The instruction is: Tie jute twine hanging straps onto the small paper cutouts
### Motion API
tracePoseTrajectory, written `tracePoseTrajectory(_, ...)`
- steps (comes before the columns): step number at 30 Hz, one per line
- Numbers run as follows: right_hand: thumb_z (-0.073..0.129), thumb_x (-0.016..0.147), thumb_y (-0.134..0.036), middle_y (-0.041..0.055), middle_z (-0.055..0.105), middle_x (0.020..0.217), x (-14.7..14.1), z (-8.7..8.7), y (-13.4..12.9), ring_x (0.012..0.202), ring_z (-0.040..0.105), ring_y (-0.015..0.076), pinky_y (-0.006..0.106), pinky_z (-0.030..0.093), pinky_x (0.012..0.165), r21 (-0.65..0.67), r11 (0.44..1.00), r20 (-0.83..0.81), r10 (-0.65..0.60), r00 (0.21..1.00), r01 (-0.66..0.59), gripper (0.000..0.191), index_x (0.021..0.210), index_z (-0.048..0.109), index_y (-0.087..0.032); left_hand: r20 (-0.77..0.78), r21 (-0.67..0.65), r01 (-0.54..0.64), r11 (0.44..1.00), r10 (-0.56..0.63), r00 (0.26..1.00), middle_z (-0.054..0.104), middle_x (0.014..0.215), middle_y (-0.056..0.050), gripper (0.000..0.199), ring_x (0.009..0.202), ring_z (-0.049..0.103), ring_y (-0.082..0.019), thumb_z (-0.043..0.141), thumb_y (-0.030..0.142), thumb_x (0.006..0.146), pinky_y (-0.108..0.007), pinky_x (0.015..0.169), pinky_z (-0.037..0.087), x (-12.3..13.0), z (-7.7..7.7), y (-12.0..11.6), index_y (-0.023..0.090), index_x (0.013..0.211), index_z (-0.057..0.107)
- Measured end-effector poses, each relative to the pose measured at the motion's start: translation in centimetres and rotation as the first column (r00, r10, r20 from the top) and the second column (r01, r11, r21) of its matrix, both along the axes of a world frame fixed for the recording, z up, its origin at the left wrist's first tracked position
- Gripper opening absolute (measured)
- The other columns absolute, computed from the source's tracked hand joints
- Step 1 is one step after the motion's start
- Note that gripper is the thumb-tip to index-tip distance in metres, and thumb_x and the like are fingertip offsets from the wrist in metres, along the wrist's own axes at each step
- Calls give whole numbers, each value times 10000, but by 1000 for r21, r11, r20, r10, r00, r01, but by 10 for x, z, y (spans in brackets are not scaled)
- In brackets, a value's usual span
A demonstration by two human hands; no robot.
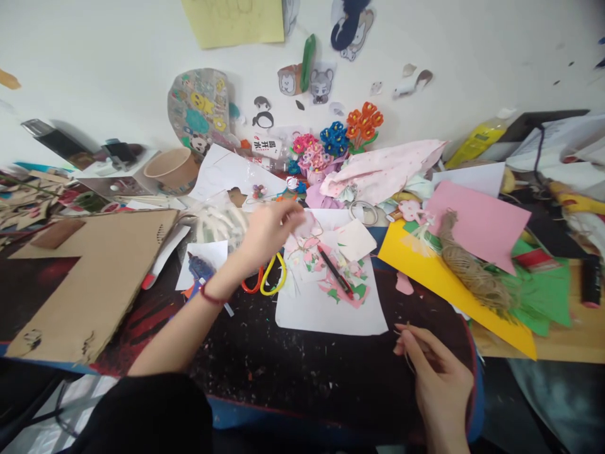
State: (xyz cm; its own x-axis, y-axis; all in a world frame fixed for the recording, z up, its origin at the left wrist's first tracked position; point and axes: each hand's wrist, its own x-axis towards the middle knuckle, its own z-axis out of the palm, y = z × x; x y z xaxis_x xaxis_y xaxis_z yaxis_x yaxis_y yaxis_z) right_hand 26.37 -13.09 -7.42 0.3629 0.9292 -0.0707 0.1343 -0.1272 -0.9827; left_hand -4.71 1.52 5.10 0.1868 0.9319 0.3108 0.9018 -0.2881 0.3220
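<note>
My right hand [437, 372] is at the front right of the dark table, thumb and fingertips pinched on a short piece of thin twine [409, 360]. My left hand [274, 230] hovers over the back left of a white paper sheet [307, 315]; its bent fingers are smeared by motion, so whether they hold anything is unclear. Beside its fingertips, a loop of brown twine [308, 242] lies among the paper pieces. On the sheet rest a dark pen [336, 273] with a red end and many pink and green paper scraps [350, 299].
Yellow-and-orange handled scissors [274, 277] lie below my left wrist. Cut cardboard [99, 277] covers the left side. At right, a twine skein [472, 268] lies across yellow card [420, 268] and pink paper [477, 214]. Craft flowers [335, 139] stand at the back.
</note>
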Motion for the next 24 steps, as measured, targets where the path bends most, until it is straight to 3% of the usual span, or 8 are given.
tracePoseTrajectory(2, 775, 834, -347, 23, 728, 803, -13, 11, -2, 654, 643, 121, 219, 531, 619, 64, 996, 92, 50, 995, -56, 189, 951, 781, -199, 67, -85, 122, 989, -116, 991, 744, 783, 25, 97, 640, 641, -90, 647, 247, 954, -207, 649, 488, 22, -19, -39, 180, 953, 716)
tracePoseTrajectory(4, 742, 869, -288, 5, 729, 802, -28, 22, -3, 680, 657, 116, 218, 535, 672, 139, 974, 206, 151, 967, -181, 92, 926, 772, -223, 120, -147, 206, 967, -190, 974, 739, 792, 11, 71, 654, 645, -101, 667, 229, 939, -211, 627, 489, 36, -44, -68, 173, 950, 710)
tracePoseTrajectory(7, 700, 898, -212, 6, 756, 871, -50, 31, -2, 763, 700, 131, 238, 554, 752, 222, 910, 311, 273, 910, -349, 69, 928, 759, -235, -158, -41, 124, 991, -129, 979, 721, 1028, -99, 214, 967, 653, -238, 646, 211, 943, -350, 796, 514, 33, -67, -90, 138, 1143, 657)
tracePoseTrajectory(9, 684, 906, -174, 15, 765, 913, -63, 31, 1, 821, 718, 143, 253, 564, 789, 257, 885, 368, 282, 886, -389, 94, 946, 748, -230, -313, 54, 71, 996, -51, 948, 699, 1046, -97, 219, 974, 619, -249, 600, 178, 962, -372, 798, 481, 20, -68, -93, 156, 1177, 637)
tracePoseTrajectory(10, 677, 909, -158, 22, 764, 926, -69, 30, 2, 844, 721, 149, 262, 567, 803, 276, 874, 404, 271, 874, -399, 103, 954, 741, -223, -386, 78, 100, 992, -63, 920, 692, 1000, -85, 186, 933, 607, -241, 572, 160, 972, -366, 769, 463, 13, -66, -93, 157, 1142, 645)
tracePoseTrajectory(15, 646, 906, -72, 75, 751, 1054, -90, 16, 7, 994, 716, 179, 325, 571, 938, 385, 763, 614, 208, 761, -519, 198, 1062, 698, -183, -701, 29, 393, 919, -262, 664, 649, 851, -99, 247, 798, 566, -231, 444, 48, 972, -368, 669, 381, 11, -61, -97, 106, 899, 672)
tracePoseTrajectory(18, 648, 897, -46, 90, 755, 1089, -96, 8, 3, 1017, 722, 183, 325, 574, 955, 378, 729, 692, 187, 697, -571, 242, 1106, 681, -163, -781, -14, 463, 886, -299, 548, 614, 753, -89, 289, 697, 534, -211, 435, 1, 938, -352, 623, 337, 23, -65, -100, 111, 789, 656)
tracePoseTrajectory(24, 671, 875, -34, 94, 777, 1034, -107, 8, -14, 961, 746, 192, 314, 579, 919, 392, 754, 735, 87, 672, -527, 243, 1096, 691, -133, -788, -122, 630, 767, -460, 408, 597, 719, -70, 341, 646, 510, -186, 406, -6, 943, -343, 603, 323, 17, -65, -85, 134, 747, 648)
